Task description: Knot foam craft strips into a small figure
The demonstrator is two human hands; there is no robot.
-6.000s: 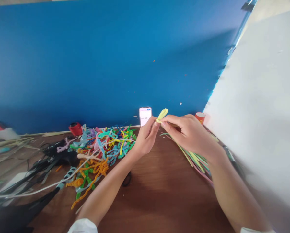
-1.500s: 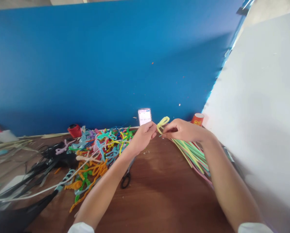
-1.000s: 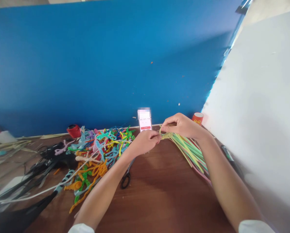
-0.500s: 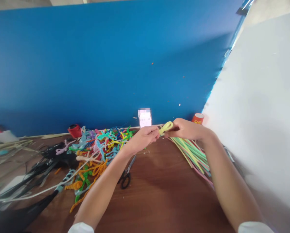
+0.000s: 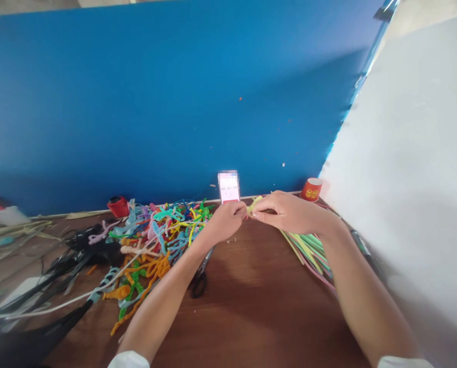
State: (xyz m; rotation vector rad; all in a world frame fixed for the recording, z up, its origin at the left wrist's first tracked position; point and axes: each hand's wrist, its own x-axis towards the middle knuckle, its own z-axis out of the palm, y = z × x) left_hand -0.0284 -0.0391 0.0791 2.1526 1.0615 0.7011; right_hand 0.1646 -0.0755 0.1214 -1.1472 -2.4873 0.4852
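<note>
Between my two hands is a yellow pipe cleaner (image 5: 253,203), bent into a small shape and mostly covered by fingers. My left hand (image 5: 228,220) is closed around its left end. From the right, my right hand (image 5: 287,212) pinches it with thumb and fingertips, and the two hands nearly touch. Straight pipe cleaners (image 5: 308,249) in green, yellow and pink lie in a bundle under my right wrist. Scissors (image 5: 199,280) with black handles rest beside my left forearm. On the left, a heap of twisted pipe cleaners (image 5: 163,230) in many colours spreads across the table (image 5: 259,301).
A phone (image 5: 229,187) showing a timer leans upright against the blue partition (image 5: 174,102). At the back right stands a red paper cup (image 5: 311,189). A red roll (image 5: 118,206) sits behind the heap. A white cable (image 5: 59,307) and black gear cover the left side.
My right hand has moved left and closed in on the yellow pipe cleaner. Its loop, plainly visible before, is now largely hidden by my fingers. The red cup shows more fully.
</note>
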